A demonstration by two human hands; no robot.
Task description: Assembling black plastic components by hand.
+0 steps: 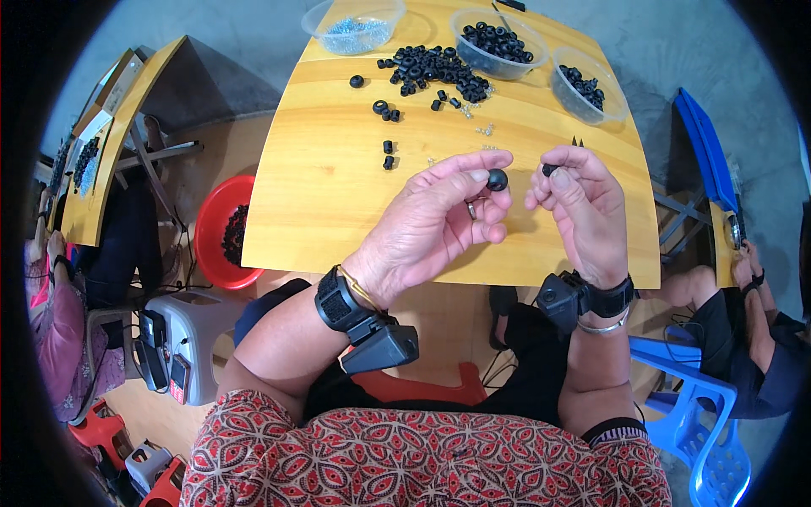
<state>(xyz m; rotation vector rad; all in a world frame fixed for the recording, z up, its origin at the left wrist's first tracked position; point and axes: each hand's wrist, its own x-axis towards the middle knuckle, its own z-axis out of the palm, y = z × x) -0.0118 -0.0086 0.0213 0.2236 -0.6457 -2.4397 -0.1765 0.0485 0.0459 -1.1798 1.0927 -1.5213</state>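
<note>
Between the thumb and fingers of my left hand [435, 203] is a round, shiny black bead [497, 180], larger than most on the table. My right hand [587, 203] pinches a small black bead [550, 170] a short way to the right; the two beads are apart. Both hands are raised over the near part of the yellow wooden table [338, 220]. Beyond them lies a loose pile of black beads [435, 69], with a few strays [389, 154] left of my hands. Small clear beads [484, 130] are scattered near the pile.
At the table's far side stand a clear bowl of pale blue beads [314, 19] and two bowls of black beads [547, 52] [623, 106]. A red basin [207, 228] sits on the floor at left. Other people work at side tables; a blue plastic chair [705, 406] stands at right.
</note>
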